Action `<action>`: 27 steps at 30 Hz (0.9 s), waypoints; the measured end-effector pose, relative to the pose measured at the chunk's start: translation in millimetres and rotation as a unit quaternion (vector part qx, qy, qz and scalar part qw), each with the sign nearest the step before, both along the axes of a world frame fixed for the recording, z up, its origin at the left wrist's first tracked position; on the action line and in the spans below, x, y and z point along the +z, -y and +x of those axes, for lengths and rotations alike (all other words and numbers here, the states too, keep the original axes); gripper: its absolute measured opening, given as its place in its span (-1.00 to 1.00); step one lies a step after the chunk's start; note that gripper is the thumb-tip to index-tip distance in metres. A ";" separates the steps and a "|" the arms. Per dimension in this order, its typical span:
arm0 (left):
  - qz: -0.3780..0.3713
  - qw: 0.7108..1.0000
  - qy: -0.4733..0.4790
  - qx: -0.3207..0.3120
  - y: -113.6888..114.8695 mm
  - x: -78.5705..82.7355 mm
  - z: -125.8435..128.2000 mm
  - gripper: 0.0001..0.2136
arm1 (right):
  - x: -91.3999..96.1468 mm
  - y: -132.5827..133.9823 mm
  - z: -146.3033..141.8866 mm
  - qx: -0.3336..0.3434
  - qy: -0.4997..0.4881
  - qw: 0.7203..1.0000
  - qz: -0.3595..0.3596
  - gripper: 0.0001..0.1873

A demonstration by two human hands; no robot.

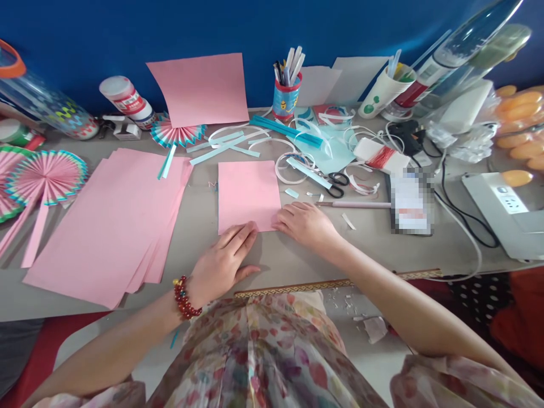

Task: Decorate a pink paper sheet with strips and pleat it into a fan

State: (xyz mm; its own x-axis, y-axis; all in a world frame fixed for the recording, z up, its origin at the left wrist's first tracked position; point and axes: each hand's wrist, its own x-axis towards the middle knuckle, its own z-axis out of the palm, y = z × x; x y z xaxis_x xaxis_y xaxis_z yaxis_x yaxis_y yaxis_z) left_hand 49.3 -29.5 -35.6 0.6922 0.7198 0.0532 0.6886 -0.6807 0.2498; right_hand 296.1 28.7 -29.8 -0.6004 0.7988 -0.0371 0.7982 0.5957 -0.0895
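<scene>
A small pink paper sheet [246, 192] lies flat on the grey table [297, 258] in front of me. My left hand [223, 260] rests at its near left edge, fingers stretched flat onto the paper, a red bead bracelet on the wrist. My right hand [306, 224] presses on the near right corner of the same sheet, its fingers bent and close together. Neither hand lifts the paper.
A stack of pink sheets [114, 221] lies to the left, with folded pink paper fans [42, 178] beyond it. Scissors [335, 184], paper strips, a pen cup [285, 96], a glue jar [127, 101] and cables crowd the back. A power strip [505, 209] sits right.
</scene>
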 end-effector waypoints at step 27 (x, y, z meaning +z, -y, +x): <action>0.024 1.000 -0.013 0.011 2.8 2.7 3.1 -0.21 | -6.9 51.9 12.2 0.041 -0.061 0.997 0.018 -0.19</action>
State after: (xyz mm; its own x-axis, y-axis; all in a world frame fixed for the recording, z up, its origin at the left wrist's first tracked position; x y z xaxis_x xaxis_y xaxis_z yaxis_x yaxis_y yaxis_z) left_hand 52.4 -32.2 -32.9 0.6777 0.7320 0.0708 0.7096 -0.6761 0.1983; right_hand 308.3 -23.2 -36.8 -0.6617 0.7467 0.0674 0.7315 0.6627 -0.1608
